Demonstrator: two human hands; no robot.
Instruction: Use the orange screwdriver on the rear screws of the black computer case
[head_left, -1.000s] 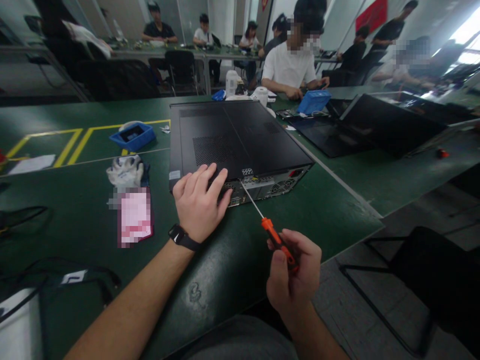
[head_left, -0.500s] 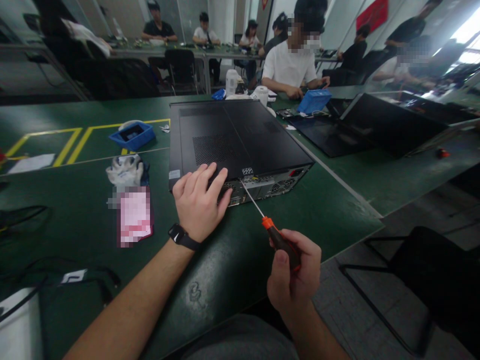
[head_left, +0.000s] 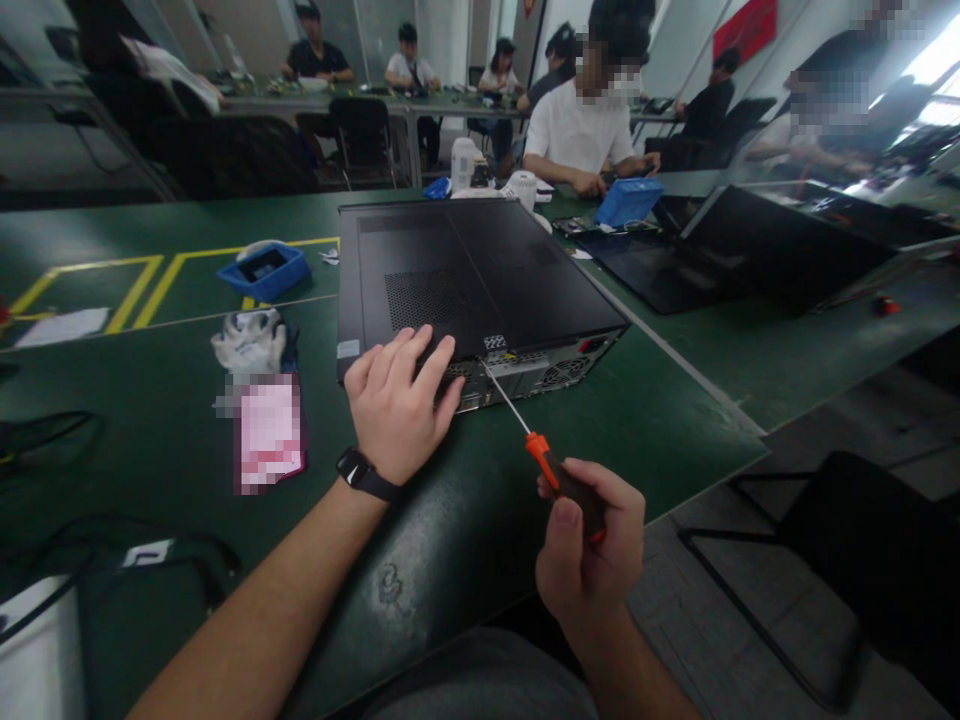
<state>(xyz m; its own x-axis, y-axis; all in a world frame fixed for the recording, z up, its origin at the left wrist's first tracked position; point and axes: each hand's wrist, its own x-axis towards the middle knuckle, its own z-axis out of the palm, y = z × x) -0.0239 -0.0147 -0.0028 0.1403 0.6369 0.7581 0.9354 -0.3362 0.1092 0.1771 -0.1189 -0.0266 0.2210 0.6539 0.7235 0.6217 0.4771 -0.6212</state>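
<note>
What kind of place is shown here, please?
Probably an electronics workshop or classroom: the right hand holds a screwdriver at a computer case's edge, and other people sit at a long table beyond.

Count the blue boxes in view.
2 clear ones: the left box, left of the black case, and the right box, beyond the case to its right. A blue item behind the case is too hidden to tell.

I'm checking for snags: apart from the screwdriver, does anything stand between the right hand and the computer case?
Nothing visible does. The right hand grips the screwdriver, whose shaft runs above the green tabletop to the rear edge of the computer case; the left hand rests on the case, beside the shaft.
</note>
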